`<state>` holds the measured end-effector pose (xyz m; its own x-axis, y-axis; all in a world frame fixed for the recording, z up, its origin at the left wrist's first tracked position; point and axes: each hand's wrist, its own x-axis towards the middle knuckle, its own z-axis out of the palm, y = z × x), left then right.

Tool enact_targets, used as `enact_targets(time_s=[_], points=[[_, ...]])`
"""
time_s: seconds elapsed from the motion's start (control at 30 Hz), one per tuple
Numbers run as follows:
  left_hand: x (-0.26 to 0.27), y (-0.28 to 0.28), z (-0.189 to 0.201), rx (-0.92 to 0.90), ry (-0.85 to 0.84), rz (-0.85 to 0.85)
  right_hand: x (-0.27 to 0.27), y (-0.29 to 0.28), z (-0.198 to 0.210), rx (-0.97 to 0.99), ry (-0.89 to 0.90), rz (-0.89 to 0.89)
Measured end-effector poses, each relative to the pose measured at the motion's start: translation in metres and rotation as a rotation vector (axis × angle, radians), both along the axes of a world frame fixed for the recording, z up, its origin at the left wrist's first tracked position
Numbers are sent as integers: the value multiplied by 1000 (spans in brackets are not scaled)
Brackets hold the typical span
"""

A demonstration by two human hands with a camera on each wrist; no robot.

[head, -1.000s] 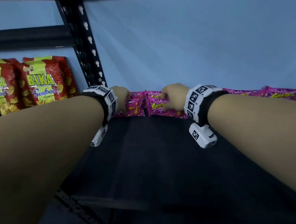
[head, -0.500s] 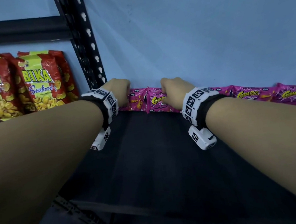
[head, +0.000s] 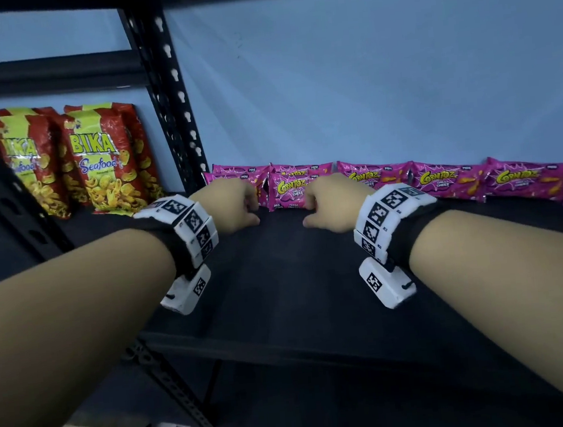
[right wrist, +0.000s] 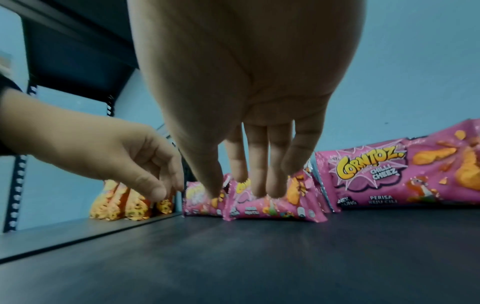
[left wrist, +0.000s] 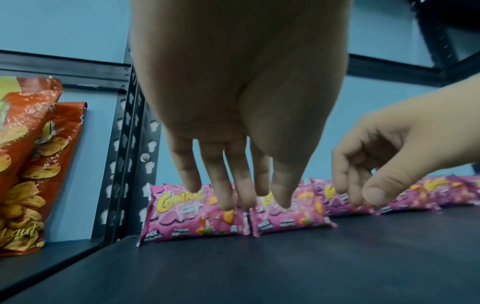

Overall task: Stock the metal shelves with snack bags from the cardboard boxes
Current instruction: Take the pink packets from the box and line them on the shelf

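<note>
Head view: your left hand (head: 229, 203) and right hand (head: 335, 201) are both over the dark metal shelf board (head: 297, 280), close to its rear edge, fingers curled downward and holding nothing that can be seen. A row of small pink Corntoz snack bags (head: 441, 177) runs along that rear edge against the pale blue wall (head: 364, 85), from the black perforated upright post (head: 173, 103) at the left rear corner out to the right. Beyond the post, tall red and yellow Bika seafood snack bags (head: 103, 161) stand upright on the neighbouring shelf.

Left wrist view: your left hand hangs with fingers (left wrist: 226, 185) straight, slightly parted and pointing down in front of the leftmost pink bag (left wrist: 192, 216). Contact cannot be confirmed. Your right hand appears at the right, fingers loosely bent, empty.

Right wrist view: your right hand's fingers (right wrist: 259, 174) are relaxed and extended down in front of the second pink bag (right wrist: 272, 205); whether they touch it cannot be told. A further pink bag (right wrist: 389, 179) leans on the wall to the right.
</note>
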<state>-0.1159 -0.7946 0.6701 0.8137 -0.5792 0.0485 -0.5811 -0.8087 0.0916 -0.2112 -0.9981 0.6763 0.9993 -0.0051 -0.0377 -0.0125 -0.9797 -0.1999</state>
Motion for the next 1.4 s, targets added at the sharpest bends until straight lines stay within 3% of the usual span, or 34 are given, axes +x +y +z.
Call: enact_targets(time_s=[0.13, 0.3, 0.47, 0.57, 0.7, 0.93, 1.2, 1.4], points=[[-67, 12, -3, -55, 57, 24, -53, 4, -7, 63, 47, 38], [-143, 29, -21, -137, 100, 109, -116, 14, -25, 201, -49, 28], [-229, 46, -70, -271, 31, 74, -201, 33, -73, 426, -281, 57], [-267, 55, -110, -274, 79, 55, -243, 38, -114, 454, -256, 109], [-298, 60, -175, -219, 277, 73, -276, 33, -185, 472, -41, 103], [-344, 51, -316, -127, 575, 133, -323, 18, -330, 487, 350, -89], [-381, 44, -502, -39, 837, 369, -367, 4, -520, 490, 616, -291], [-398, 48, -639, -18, 984, 523, -371, 1, -645, 487, 734, -354]])
